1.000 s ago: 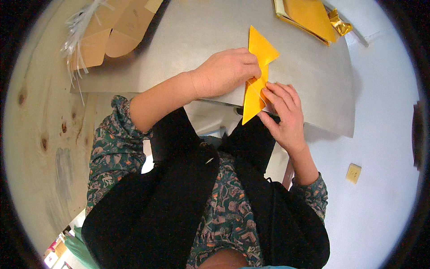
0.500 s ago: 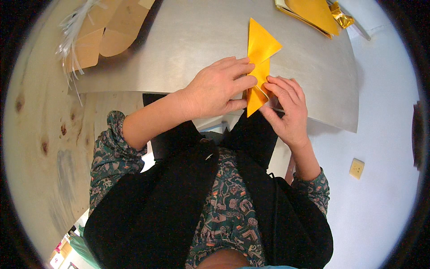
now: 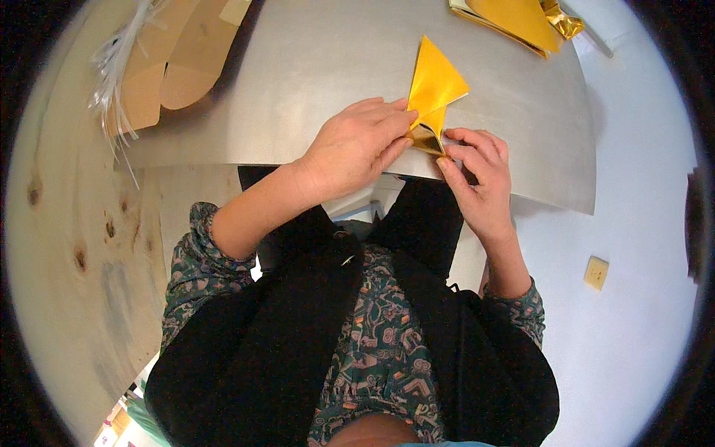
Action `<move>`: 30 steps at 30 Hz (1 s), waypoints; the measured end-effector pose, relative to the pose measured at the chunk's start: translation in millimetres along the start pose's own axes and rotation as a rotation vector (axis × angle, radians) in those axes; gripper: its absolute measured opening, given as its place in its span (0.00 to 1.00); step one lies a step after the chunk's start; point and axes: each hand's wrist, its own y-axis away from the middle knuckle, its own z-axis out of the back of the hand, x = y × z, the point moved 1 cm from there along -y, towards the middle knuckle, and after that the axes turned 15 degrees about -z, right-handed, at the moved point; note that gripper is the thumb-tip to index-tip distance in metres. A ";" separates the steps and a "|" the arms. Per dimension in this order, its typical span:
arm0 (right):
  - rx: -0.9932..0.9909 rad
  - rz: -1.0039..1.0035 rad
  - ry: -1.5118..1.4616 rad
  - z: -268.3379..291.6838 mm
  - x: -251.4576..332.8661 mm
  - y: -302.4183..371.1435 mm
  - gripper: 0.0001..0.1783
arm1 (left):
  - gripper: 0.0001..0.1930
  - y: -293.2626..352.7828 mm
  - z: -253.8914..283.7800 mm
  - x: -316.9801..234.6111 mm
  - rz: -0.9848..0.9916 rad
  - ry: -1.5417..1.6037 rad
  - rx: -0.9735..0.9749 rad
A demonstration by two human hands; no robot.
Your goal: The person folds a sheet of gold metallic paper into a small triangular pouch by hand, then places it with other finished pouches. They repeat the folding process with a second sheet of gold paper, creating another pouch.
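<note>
A sheet of shiny gold paper [image 3: 437, 78], folded to a point at its far end, lies close to the near edge of the metal table. Its near end is bent up, showing a darker golden fold between my hands. My left hand [image 3: 359, 143] holds the paper's left side, fingertips pressed on the crease. On the right side, my right hand [image 3: 480, 167] pinches the near corner between thumb and fingers. Part of the near fold is hidden behind my fingertips.
At the far right lies a stack of gold paper [image 3: 514, 22] beside a crumpled gold wrapper [image 3: 564, 22]. An open cardboard box [image 3: 197, 59] stands at the far left, with clear plastic strands [image 3: 112, 82] hanging by it. A white wall with an outlet [image 3: 596, 273] is to my right.
The near pointed end of the gold paper, which hung over the table edge, is now folded up. Both hands remain on the paper; my right thumb has moved up with the fold.
</note>
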 end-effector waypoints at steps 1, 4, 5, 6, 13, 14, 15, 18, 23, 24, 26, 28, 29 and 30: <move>-0.003 -0.012 -0.002 -0.1 0.4 -0.4 0.12 | 0.11 -0.3 1.2 0.3 -0.001 0.001 0.008; -0.020 -0.043 -0.012 0.6 1.3 0.6 0.10 | 0.11 -3.8 1.7 0.6 0.009 -0.008 0.042; -0.026 -0.053 -0.015 -0.8 3.0 0.6 0.09 | 0.11 -4.5 1.5 1.3 0.006 -0.019 0.030; -0.033 -0.076 -0.019 0.7 2.1 1.5 0.09 | 0.11 -8.0 -3.0 -2.6 0.003 -0.024 0.030; -0.076 -0.164 0.001 -7.2 6.1 -5.3 0.09 | 0.07 -10.8 -8.7 -5.9 0.078 -0.020 -0.025; -0.086 -0.171 -0.008 -8.1 7.4 -6.9 0.08 | 0.07 -10.2 -9.4 -5.4 0.105 -0.007 -0.025; -0.066 -0.179 0.003 -8.7 8.1 -9.2 0.09 | 0.08 -11.2 -9.4 -4.9 0.130 0.005 -0.025; -0.060 -0.188 0.007 -10.9 11.4 -14.4 0.09 | 0.08 -13.5 -10.0 -3.2 0.185 0.039 -0.052; -0.089 -0.218 0.016 -13.7 15.4 -16.6 0.11 | 0.12 -15.5 -7.3 -7.4 0.301 0.061 -0.093; -0.094 -0.218 0.011 -14.1 15.4 -16.7 0.11 | 0.13 -15.6 -7.2 -8.6 0.334 0.098 -0.119; -0.104 -0.217 0.001 -14.9 15.3 -16.9 0.11 | 0.16 -16.1 -7.5 -8.8 0.348 0.108 -0.115; -0.104 -0.217 0.020 -15.7 14.6 -17.7 0.11 | 0.18 -16.2 -8.9 -8.9 0.336 0.106 -0.134; -0.108 -0.218 0.026 -16.1 14.1 -18.3 0.11 | 0.18 -16.4 -9.8 -8.6 0.323 0.094 -0.141; -0.105 -0.216 0.032 -16.6 14.0 -18.6 0.11 | 0.18 -15.7 -10.2 -8.6 0.313 0.091 -0.148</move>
